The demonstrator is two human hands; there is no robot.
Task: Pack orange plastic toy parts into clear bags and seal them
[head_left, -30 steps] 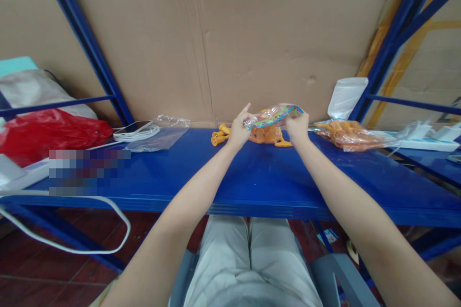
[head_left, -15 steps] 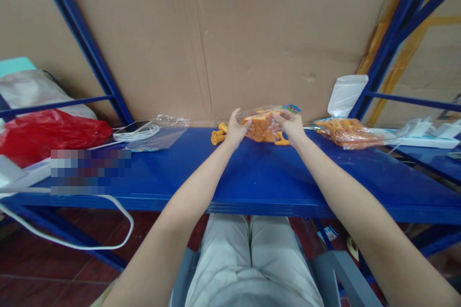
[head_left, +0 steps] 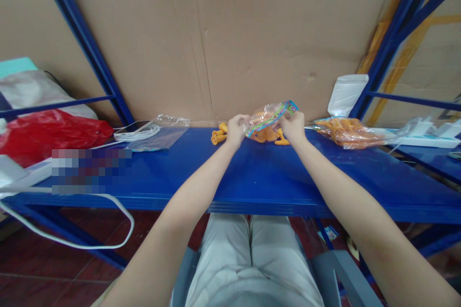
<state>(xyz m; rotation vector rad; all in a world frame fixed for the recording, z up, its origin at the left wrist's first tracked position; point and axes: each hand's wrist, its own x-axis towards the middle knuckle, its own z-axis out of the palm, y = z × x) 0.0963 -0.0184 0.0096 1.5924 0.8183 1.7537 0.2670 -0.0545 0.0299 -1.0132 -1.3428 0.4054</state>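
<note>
Between my two hands is a clear plastic bag with a colourful printed strip along its edge. My left hand is closed on the bag's left end. On the other side my right hand pinches the end near the strip. Orange plastic pieces show through and below the bag; whether they are inside it or behind it I cannot tell. More orange pieces lie on the blue shelf just left of my left hand. One small orange piece rests beside my right hand.
A filled bag of orange pieces lies to the right, near a white power strip. Left on the blue shelf are a flat clear bag, a coiled white cable and a red bag. Cardboard stands behind.
The bag has turned so that its printed strip, earlier mostly at the right end, now runs slantwise across the front between my hands. Both hands have closed more tightly on it.
</note>
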